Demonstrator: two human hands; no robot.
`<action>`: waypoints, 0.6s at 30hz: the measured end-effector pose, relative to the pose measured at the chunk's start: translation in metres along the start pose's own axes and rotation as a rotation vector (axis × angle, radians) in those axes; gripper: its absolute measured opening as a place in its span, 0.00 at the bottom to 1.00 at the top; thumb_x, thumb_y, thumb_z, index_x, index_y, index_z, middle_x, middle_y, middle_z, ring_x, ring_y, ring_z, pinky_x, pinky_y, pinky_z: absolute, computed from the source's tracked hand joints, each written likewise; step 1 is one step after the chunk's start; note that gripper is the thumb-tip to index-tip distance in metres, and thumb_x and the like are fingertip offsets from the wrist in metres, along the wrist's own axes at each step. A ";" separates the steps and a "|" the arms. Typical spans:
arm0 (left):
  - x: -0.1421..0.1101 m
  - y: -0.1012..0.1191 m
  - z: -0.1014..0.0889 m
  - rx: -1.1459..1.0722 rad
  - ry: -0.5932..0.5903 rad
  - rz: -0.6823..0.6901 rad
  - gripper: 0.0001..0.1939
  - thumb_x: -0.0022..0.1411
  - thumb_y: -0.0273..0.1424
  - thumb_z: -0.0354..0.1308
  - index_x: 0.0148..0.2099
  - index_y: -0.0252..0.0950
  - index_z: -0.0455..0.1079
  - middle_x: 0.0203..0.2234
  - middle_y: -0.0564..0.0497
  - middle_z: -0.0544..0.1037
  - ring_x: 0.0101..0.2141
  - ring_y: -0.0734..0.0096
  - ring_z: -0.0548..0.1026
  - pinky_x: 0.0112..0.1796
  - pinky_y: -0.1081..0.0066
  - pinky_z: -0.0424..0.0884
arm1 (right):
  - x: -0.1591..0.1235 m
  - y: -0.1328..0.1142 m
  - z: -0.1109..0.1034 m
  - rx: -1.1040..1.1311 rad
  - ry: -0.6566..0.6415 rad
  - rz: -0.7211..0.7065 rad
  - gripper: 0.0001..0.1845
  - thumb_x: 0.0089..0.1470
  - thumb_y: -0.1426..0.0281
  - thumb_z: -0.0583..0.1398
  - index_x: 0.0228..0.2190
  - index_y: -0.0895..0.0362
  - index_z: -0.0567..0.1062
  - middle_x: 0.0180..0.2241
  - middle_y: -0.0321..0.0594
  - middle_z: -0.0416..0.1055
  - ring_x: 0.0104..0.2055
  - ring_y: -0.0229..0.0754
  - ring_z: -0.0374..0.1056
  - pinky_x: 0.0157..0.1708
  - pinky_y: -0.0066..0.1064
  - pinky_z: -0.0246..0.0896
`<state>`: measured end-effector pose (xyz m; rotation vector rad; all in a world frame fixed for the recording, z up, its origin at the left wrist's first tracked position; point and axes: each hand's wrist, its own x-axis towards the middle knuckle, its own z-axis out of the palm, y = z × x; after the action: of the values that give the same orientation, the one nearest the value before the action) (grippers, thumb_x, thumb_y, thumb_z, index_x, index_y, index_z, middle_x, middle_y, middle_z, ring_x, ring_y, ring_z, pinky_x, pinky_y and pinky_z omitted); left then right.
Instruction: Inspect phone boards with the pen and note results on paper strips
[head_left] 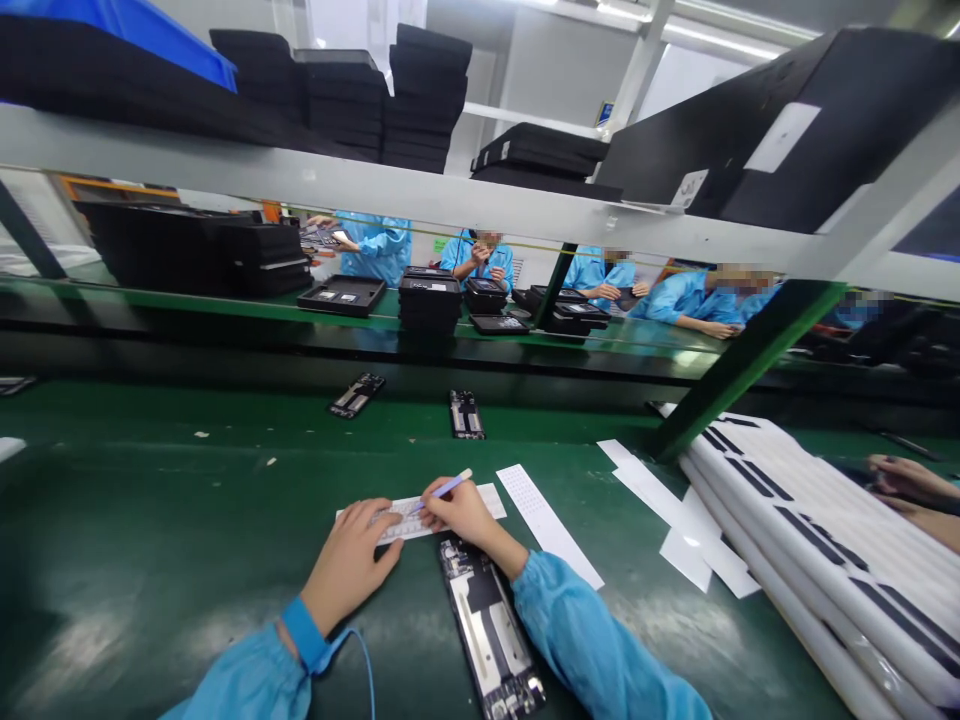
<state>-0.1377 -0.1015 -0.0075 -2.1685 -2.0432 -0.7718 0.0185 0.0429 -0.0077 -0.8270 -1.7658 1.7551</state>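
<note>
My left hand [351, 560] lies flat with its fingers stretched out, pressing down a white strip of small stickers [491, 498] on the green table. My right hand [463, 513] is closed in a pinch on blue tweezers [448, 487], whose tip touches the strip near my left fingertips. An open phone frame [491, 632] lies lengthwise just in front of me, between my two blue sleeves and under my right wrist. A blue strap with a cord circles my left wrist [304, 632].
More white sticker strips [546, 522] and backing paper [686, 540] lie to the right, then long white foam trays [825, 560]. Another person's hands [911, 490] rest at far right. Two phone frames [466, 414] sit on the belt. Black trays [429, 300] and workers are beyond.
</note>
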 end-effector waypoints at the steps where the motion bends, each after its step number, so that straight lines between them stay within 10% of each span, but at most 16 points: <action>1: 0.000 0.001 0.000 -0.002 0.003 -0.005 0.12 0.64 0.33 0.53 0.48 0.41 0.71 0.49 0.47 0.71 0.50 0.58 0.68 0.51 0.55 0.65 | -0.001 0.001 -0.001 0.000 0.006 -0.004 0.09 0.44 0.67 0.63 0.27 0.60 0.74 0.21 0.38 0.74 0.23 0.40 0.72 0.21 0.26 0.68; 18: 0.001 -0.001 -0.002 0.001 -0.026 -0.030 0.11 0.64 0.33 0.53 0.48 0.43 0.71 0.49 0.49 0.70 0.50 0.58 0.67 0.51 0.55 0.64 | -0.002 0.003 -0.003 0.061 -0.012 0.023 0.16 0.43 0.62 0.66 0.29 0.61 0.74 0.24 0.41 0.76 0.26 0.42 0.74 0.24 0.28 0.70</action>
<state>-0.1391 -0.1013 -0.0054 -2.1642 -2.0923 -0.7486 0.0221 0.0433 -0.0100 -0.8156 -1.7084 1.8230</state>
